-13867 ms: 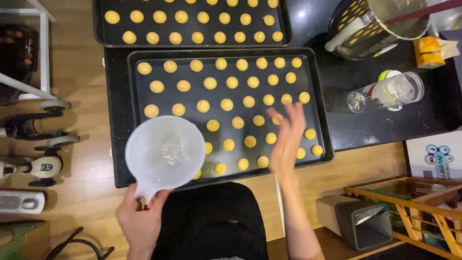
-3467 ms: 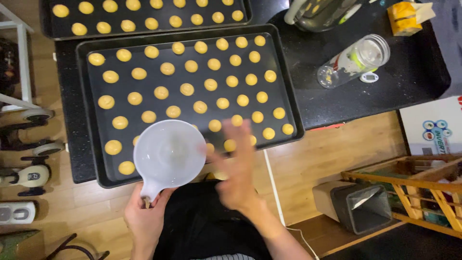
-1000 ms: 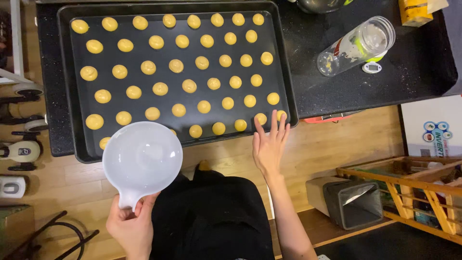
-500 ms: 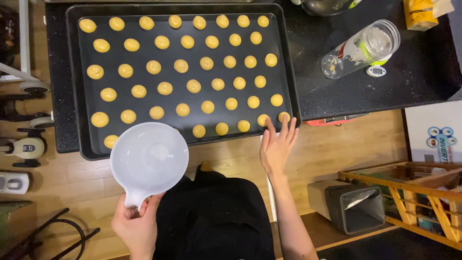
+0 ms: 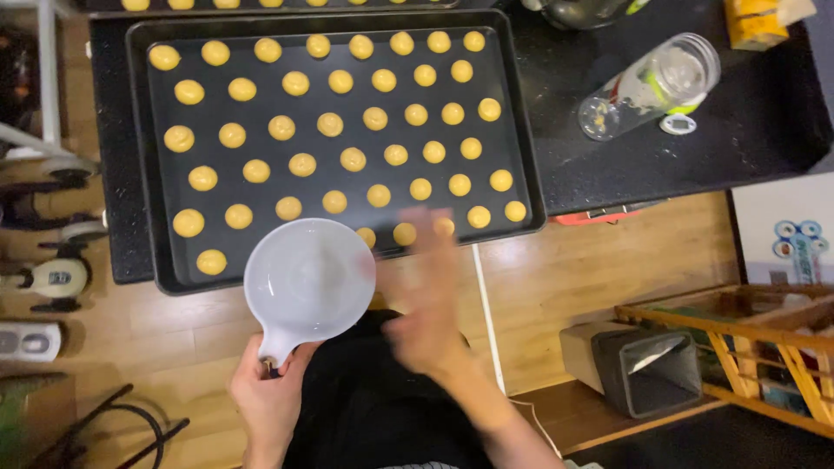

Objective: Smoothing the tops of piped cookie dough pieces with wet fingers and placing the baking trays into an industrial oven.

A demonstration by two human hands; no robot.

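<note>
**One tray edge, one blurred hand: where a slip could start**

Head view: Dozens of small yellow dough rounds [image 5: 353, 159] sit in rows on a dark baking tray [image 5: 143, 174], which rests on a black countertop [image 5: 764, 113] with its near edge overhanging the wooden floor [image 5: 608, 260]. The left hand [image 5: 269, 404] is closed around the short handle of a white bowl [image 5: 308, 280], carrying it level over the tray's near edge, just above the front rounds. The right hand [image 5: 430, 304] is smeared by motion beside the bowl, close to the front row of rounds; it seems loose and holding nothing, though the blur keeps me from telling how its fingers are set.

The likeliest trouble, as I judge it, is the right hand brushing the front rounds and flattening or smearing them, since it is near them and the spacing is tight. The bowl is held by its handle alone, so a tilt could spill whatever is in it onto the tray; its contents cannot be made out. A knock from either hand against the overhanging edge might shift the tray. A clear jar [image 5: 651, 85] lying on its side on the countertop is well apart from both hands.
</note>
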